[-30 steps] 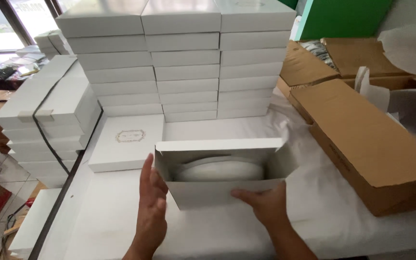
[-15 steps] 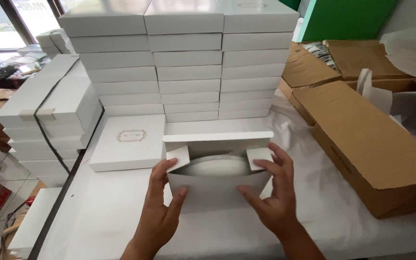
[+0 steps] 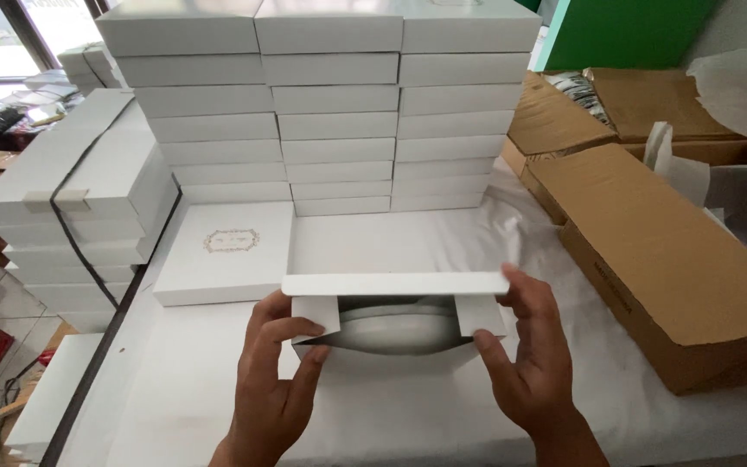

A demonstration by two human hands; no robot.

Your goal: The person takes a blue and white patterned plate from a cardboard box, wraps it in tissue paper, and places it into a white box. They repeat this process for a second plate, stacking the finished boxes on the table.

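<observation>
Your left hand point(image 3: 274, 393) and right hand point(image 3: 529, 359) both grasp the flat white cardboard box point(image 3: 391, 393) at the near edge of the worktop point(image 3: 641, 415), which is covered in white paper. The left grip pinches the box's left end, with the thumb and forefinger folding in the small white side flap point(image 3: 315, 316). The right grip holds the right end, fingers on the other side flap point(image 3: 480, 316) and on the long lid flap point(image 3: 395, 284), which stands open above the box mouth. Inside the opening you can see a rounded white item point(image 3: 398, 327); what it is cannot be told.

Just beyond, toward the left edge, lies a closed white box with a gold ornament on its lid point(image 3: 228, 251). At the far edge stands a stack of plain white boxes point(image 3: 330, 112) in three columns. Along the right edge rests a long brown corrugated carton point(image 3: 676, 268).
</observation>
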